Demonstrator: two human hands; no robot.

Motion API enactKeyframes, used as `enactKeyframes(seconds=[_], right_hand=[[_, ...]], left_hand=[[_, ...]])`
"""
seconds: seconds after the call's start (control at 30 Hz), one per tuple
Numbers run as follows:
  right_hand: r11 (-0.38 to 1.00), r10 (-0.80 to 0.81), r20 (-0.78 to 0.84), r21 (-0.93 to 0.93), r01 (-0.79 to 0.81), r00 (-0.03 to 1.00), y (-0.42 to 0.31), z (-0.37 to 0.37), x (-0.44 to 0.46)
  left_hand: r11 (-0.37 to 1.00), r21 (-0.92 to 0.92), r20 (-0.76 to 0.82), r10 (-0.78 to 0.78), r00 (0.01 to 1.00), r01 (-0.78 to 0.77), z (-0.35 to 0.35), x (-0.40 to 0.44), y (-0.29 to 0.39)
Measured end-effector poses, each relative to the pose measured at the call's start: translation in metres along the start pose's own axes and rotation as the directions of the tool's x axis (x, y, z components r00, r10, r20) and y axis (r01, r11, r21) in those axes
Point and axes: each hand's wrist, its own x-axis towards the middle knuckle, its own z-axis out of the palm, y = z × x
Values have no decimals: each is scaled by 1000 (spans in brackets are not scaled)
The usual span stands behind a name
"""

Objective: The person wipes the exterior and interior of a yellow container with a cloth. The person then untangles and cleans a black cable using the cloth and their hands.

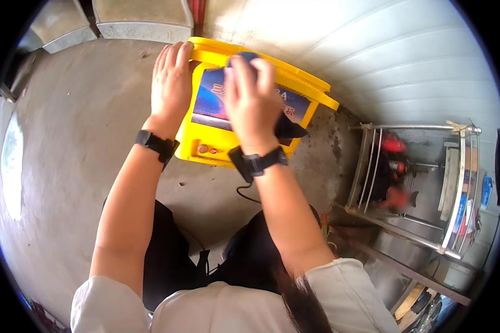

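A yellow box-shaped machine casing (208, 145) stands on the floor in front of me, with a blue and purple printed label (208, 105) on the side facing me. Two small round fittings (204, 149) sit low on its left. My left hand (172, 77) grips the casing's upper left corner, fingers over the edge. In my right hand (253, 102), slightly blurred by motion, is a dark cloth (289, 129), bunched against the label. Part of the cloth and the label's middle are hidden behind that hand. A black cord (244, 194) comes out below the casing.
To the right lies a metal-framed rack (408, 216) with red tools (393, 143) and boxes in it. A pale panelled wall (339, 50) rises behind the casing. Metal-edged panels (141, 28) stand at the back left. Bare concrete floor (94, 111) stretches to my left.
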Motion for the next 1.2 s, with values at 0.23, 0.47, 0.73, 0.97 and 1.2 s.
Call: enactKeyframes(seconds=[0.23, 0.47, 0.73, 0.97, 1.2], right_hand=[[988, 118, -150, -86, -132, 982, 48, -33, -2], [734, 581, -410, -109, -671, 703, 173, -66, -48], [707, 705, -376, 430, -561, 601, 138, -66, -4], [980, 185, -275, -12, -196, 943, 79, -26, 12], [1000, 19, -47, 4, -19, 999, -1, 46, 56]], left_hand=[[998, 23, 21, 50, 999, -50, -8, 6, -9], [997, -78, -28, 8, 1000, -10, 1, 15, -8], [969, -249, -142, -46, 989, 9, 13, 28, -12], [902, -421, 9, -97, 995, 92, 24, 31, -9], [875, -483, 3, -20, 1000, 19, 20, 30, -17]])
